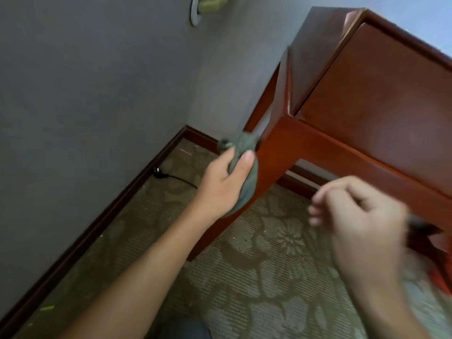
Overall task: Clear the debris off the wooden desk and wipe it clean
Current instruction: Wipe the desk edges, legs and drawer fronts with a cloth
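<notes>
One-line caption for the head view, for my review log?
Left hand presses a grey-green cloth against the wooden desk's leg; right hand hovers, blurred.

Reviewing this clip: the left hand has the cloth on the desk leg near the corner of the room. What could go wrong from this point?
1. The left hand holds the grey cloth against the desk leg bunched up; a loose grip could let it slip to the carpet.
2. A black plug and cord lie on the carpet close by; a knee or foot might snag them.
3. The right hand is blurred in motion near the desk rail and might knock it.
</notes>
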`<state>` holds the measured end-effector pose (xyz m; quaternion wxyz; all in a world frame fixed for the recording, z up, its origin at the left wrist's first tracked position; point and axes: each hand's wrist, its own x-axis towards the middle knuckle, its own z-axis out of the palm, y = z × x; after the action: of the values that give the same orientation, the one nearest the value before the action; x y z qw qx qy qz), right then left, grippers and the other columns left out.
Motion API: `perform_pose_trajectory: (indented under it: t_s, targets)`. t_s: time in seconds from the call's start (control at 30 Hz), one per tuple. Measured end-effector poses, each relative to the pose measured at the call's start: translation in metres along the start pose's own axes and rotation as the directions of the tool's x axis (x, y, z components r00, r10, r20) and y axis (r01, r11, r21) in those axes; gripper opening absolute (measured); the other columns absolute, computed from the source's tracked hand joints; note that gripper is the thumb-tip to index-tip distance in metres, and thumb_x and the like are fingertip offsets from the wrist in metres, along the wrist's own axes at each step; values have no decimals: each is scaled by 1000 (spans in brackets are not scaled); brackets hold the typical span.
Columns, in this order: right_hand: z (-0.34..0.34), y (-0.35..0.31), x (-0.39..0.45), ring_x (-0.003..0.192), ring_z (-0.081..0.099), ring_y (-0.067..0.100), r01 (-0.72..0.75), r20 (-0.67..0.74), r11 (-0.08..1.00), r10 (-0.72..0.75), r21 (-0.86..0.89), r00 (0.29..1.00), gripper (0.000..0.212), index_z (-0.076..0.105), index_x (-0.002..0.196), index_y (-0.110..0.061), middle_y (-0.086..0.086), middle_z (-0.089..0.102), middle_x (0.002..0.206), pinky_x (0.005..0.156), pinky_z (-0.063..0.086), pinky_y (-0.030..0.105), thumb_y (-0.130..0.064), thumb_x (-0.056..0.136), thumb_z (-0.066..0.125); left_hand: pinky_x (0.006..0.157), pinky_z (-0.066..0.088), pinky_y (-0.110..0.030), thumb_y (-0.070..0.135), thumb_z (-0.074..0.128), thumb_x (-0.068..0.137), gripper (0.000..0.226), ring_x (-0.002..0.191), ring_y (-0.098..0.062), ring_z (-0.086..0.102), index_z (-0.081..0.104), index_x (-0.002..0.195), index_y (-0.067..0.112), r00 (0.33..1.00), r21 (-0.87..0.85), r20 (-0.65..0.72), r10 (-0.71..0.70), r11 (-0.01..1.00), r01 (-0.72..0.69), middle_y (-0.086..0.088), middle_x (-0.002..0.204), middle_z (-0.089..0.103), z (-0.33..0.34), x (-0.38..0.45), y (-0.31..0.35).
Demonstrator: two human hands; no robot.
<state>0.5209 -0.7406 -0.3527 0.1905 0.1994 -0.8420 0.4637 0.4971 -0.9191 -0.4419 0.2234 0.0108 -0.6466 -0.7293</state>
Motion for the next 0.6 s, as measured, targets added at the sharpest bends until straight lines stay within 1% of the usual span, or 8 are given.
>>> perform_pose_trajectory:
  t_s: [0.07,0.1,0.17,0.27,0.33,0.37,0.5,0.6]
  targets:
    - [12,21,6,93,72,25,-293,82,955,290,33,953,34,68,97,-32,-2,74,100,80,58,42,-34,63,68,79,52,-19,30,51,109,19,85,-4,68,68,107,22,994,14,8,105,994,-105,-3,88,72,8,12,23]
    - [16,31,13,105,69,19,-376,151,924,363,74,920,50,63,109,-33,-3,71,114,91,56,39,-29,60,70,79,52,-21,32,51,109,17,84,-3,67,67,109,26,993,13,25,118,993,-119,6,85,70,11,17,28]
    - [27,36,29,111,68,14,-424,275,885,367,193,889,61,58,115,-23,-3,69,118,97,54,36,-13,57,70,84,50,-21,38,53,107,21,90,1,67,65,120,25,995,-11,62,82,997,-82,20,89,70,10,22,23]
    - [59,37,44,73,71,14,-450,303,831,358,327,883,44,53,89,-4,2,68,84,68,57,36,2,46,63,101,49,-24,54,57,101,38,109,1,67,61,130,28,996,7,84,-39,999,38,12,112,73,2,12,-17]
    - [87,46,47,46,52,6,-472,274,755,386,455,881,32,50,62,-13,-9,52,57,47,44,23,12,42,49,110,45,-27,57,58,99,43,118,1,62,56,135,34,983,58,68,-169,984,166,15,121,68,-7,-6,-60]
    - [100,52,47,40,41,1,-459,241,737,391,496,888,42,47,52,-22,-14,43,51,40,35,18,19,44,43,112,42,-26,53,57,100,45,124,1,59,52,141,34,968,80,67,-240,969,235,17,126,65,-11,-17,-82]
    - [119,79,40,36,27,-3,-391,187,737,348,551,919,59,37,62,-22,-19,32,46,37,24,13,32,49,18,101,43,-8,37,56,105,54,123,12,55,40,156,25,910,167,97,-402,908,383,17,132,62,-30,-51,-149]
    - [123,91,43,37,24,-3,-301,166,778,252,552,954,42,45,48,-27,-17,27,47,39,21,11,9,31,31,114,44,-29,39,56,105,53,134,-7,55,44,155,25,915,184,79,-397,908,378,8,138,62,-36,-52,-154]
